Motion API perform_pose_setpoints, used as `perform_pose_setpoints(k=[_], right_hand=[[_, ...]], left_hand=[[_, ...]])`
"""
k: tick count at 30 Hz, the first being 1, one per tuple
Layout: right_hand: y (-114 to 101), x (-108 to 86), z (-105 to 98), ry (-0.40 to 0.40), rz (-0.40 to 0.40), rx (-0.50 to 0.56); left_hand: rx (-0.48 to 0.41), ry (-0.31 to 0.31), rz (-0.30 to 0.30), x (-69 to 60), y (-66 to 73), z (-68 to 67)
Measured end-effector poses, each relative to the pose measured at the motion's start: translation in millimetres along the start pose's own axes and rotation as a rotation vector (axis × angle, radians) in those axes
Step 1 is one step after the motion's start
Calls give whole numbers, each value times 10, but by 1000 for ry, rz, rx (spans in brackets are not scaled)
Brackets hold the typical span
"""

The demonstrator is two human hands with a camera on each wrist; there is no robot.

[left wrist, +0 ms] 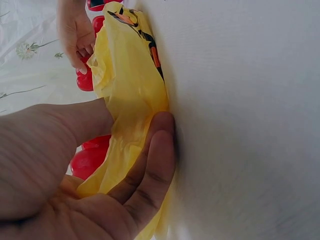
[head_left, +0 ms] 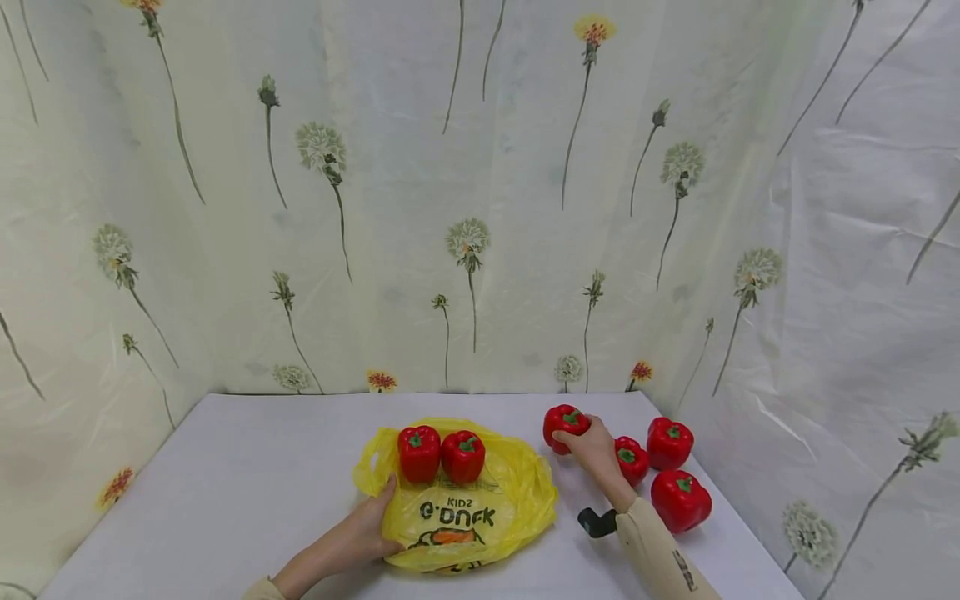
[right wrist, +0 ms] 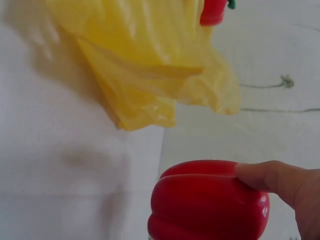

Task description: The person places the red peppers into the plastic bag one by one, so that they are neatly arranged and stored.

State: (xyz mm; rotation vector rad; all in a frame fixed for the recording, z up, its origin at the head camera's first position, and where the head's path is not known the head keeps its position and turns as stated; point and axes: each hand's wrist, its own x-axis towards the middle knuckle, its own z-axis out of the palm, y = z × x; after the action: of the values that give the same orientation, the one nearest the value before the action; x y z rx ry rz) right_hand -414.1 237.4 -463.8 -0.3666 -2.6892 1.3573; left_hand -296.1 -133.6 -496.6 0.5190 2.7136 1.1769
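Observation:
A yellow plastic bag (head_left: 517, 508) with dark printing lies across the middle of the table. My left hand (head_left: 362, 527) grips its near left edge; in the left wrist view, thumb and fingers (left wrist: 159, 162) pinch the yellow film. Two red bell peppers, one on the left (head_left: 418, 455) and one on the right (head_left: 462, 457), sit at the bag's far side; whether they are inside it or on top, I cannot tell. Right of the bag, my right hand (head_left: 596, 454) holds another red bell pepper (head_left: 564, 427), its thumb pressed on the pepper's side (right wrist: 207, 205) in the right wrist view.
Three more red bell peppers stand at the table's right edge: one partly behind the right forearm (head_left: 632, 463), one farther back (head_left: 670, 442), one nearer (head_left: 681, 502). A black device (head_left: 597, 522) sits at the right wrist. A flower-printed curtain (head_left: 510, 275) hangs behind the white table (head_left: 262, 467).

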Motion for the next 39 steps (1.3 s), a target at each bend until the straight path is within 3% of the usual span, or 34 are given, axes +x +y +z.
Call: perform_pose_setpoints(k=[13,29,39], right_hand=[[-158,-106,-14,-1,-51,14],[-189,-150,-50,-2,-58,16],[-381,-336,-75,-11,-93,27]], left_hand=[[-12,-6,-22,14,6,-5],[-10,-2,3,10,-8,8],[-18,-8,10,8,-9,2]])
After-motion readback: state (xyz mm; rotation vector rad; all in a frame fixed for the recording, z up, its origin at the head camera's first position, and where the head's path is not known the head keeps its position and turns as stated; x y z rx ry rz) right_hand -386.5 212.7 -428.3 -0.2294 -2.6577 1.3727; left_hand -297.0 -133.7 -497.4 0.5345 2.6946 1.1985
